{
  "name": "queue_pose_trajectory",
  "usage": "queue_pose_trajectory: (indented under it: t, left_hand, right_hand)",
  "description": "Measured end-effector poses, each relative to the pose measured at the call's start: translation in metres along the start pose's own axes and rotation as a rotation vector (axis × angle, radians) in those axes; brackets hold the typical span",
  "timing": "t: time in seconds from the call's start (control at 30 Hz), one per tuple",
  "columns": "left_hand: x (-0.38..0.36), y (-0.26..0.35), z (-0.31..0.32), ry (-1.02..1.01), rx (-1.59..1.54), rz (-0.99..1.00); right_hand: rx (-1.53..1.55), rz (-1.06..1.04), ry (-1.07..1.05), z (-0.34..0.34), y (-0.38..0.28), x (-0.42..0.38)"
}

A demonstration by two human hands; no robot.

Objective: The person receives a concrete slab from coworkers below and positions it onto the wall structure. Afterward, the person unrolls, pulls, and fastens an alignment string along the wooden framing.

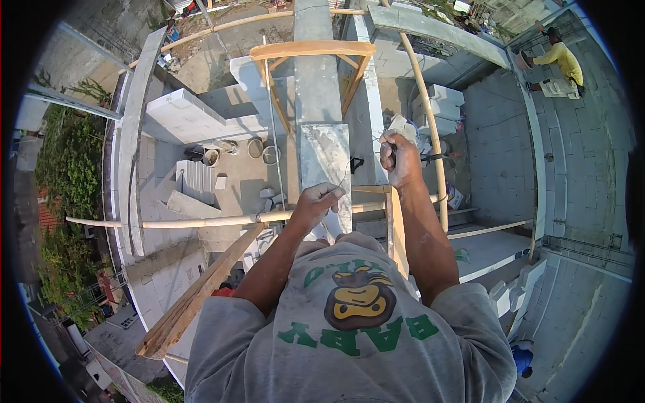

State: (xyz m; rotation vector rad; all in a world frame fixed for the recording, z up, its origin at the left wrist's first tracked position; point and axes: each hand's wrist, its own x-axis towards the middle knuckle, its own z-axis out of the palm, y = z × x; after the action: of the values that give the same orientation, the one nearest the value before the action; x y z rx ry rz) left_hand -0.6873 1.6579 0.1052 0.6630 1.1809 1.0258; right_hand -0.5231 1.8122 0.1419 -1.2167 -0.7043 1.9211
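Observation:
My left hand (318, 205) pinches a thin dark wire (347, 172) whose free end curves upward above a flat grey board (324, 151). To the right and a little farther off, my right hand (402, 160) is closed in a fist around a dark tool (386, 156); its kind is mostly hidden by the fingers. Fine wire strands show near the top of that fist. Below both hands, a bamboo pole (275, 216) runs crosswise, passing under the board. A small black object (357, 164) is visible between the hands, beside the board's right edge.
I am high above rooms of pale block walls (181, 114). A wooden frame (312, 49) straddles the plank walkway ahead. Another bamboo pole (423, 101) runs lengthwise at right. Buckets (255, 148) and stacked blocks (196, 183) stand below. A person in yellow (564, 64) is at far right.

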Motion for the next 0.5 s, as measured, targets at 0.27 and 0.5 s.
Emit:
queue_pose_trajectory:
  t: [0.27, 0.5]
  left_hand:
    - [0.01, -0.007, -0.008, 0.095, 0.081, 0.147]
    - [0.017, 0.0, -0.003, 0.06, 0.286, 0.137]
  right_hand:
    - [0.121, -0.013, -0.021, -0.019, 0.005, 0.006]
    - [0.211, 0.017, 0.016, -0.027, 0.001, 0.0]
